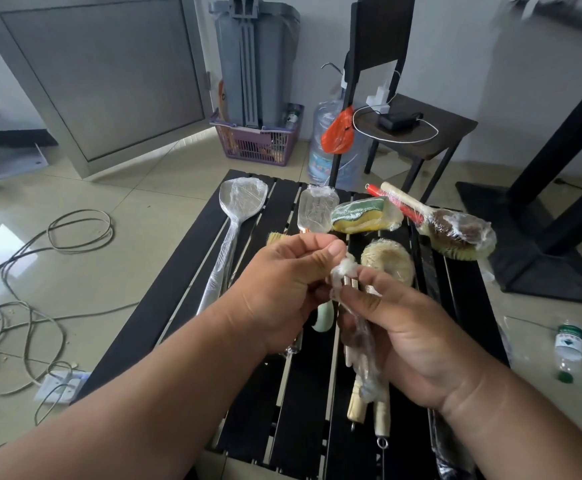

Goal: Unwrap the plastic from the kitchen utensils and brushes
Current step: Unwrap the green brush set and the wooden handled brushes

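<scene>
1. Head view: both hands work above the black slatted bench (185, 271), holding a small bundle of wooden-handled brushes (369, 403) wound in clear plastic film (365, 344).
2. The left hand (282, 285) pinches a crumpled white wad of film (344, 267) at the bundle's far end; its grip is narrow, thumb against fingers.
3. The right hand (403, 327) curls round the bundle's upper part, its grip closed on the metal ferrules.
4. The bundle looks light and stiff; the film is thin, clingy and stretchy, likely to tear if yanked. Best to hold the rigid ferrules or handles and pull the loose film end.
5. Its long axis runs from the person outward, handles with wire loops nearest the body, heads away.
6. Beyond the bundle lie a wrapped steel spatula (237, 216) and a wrapped yellow-green sponge (362, 216).
</scene>
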